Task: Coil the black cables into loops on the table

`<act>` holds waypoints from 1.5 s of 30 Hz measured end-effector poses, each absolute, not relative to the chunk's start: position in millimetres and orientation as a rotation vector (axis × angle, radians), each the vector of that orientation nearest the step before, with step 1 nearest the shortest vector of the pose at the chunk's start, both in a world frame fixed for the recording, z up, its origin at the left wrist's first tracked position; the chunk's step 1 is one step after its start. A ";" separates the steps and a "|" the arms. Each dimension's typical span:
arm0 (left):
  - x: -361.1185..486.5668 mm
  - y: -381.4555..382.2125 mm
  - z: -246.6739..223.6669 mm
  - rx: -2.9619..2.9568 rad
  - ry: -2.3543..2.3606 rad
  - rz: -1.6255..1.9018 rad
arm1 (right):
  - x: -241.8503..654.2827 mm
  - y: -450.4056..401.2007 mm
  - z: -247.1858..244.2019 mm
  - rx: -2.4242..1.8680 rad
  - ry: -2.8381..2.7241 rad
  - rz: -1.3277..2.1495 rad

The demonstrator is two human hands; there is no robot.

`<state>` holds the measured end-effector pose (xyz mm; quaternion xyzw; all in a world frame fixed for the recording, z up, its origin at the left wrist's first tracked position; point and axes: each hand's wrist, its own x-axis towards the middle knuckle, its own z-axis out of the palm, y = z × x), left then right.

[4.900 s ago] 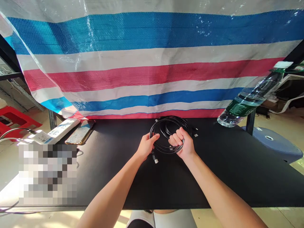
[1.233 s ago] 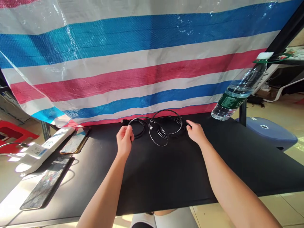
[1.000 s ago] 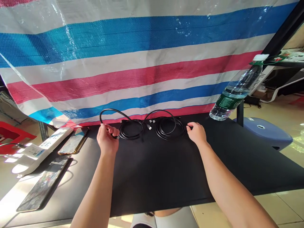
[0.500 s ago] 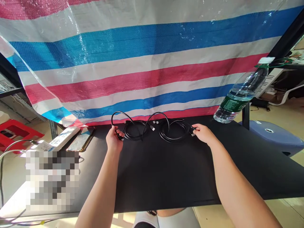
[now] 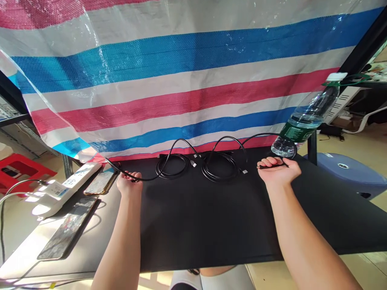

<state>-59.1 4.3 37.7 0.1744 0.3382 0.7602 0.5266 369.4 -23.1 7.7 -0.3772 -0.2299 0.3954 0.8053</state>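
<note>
Two coils of black cable lie side by side near the back of the black table: a left coil (image 5: 171, 177) and a right coil (image 5: 220, 180). My left hand (image 5: 128, 184) is closed around one cable end, palm up, left of the coils. From it the cable arcs to the left coil. At the right, beside the bottle's base, my right hand (image 5: 279, 172) is closed on another cable end, with its cable arching back to the right coil. The plugs inside both fists are mostly hidden. Metal-tipped plugs (image 5: 193, 163) rest by the coils.
A water bottle (image 5: 298, 128) hangs tilted at the back right by a green string. At left are a white power strip (image 5: 79, 176) and two phones, the nearer one (image 5: 68, 231) and a farther one (image 5: 100, 180). A striped plastic sheet (image 5: 187, 86) closes off the back.
Both hands have moved outward, left to the left and right to the right, pulling cable ends away from the coils. The right hand has turned palm up. Blurring over the near phone is gone.
</note>
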 end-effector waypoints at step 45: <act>21.5 -16.7 28.6 1.114 1.384 1.770 | 266.1 -26.9 2.4 -1.376 -1.308 0.037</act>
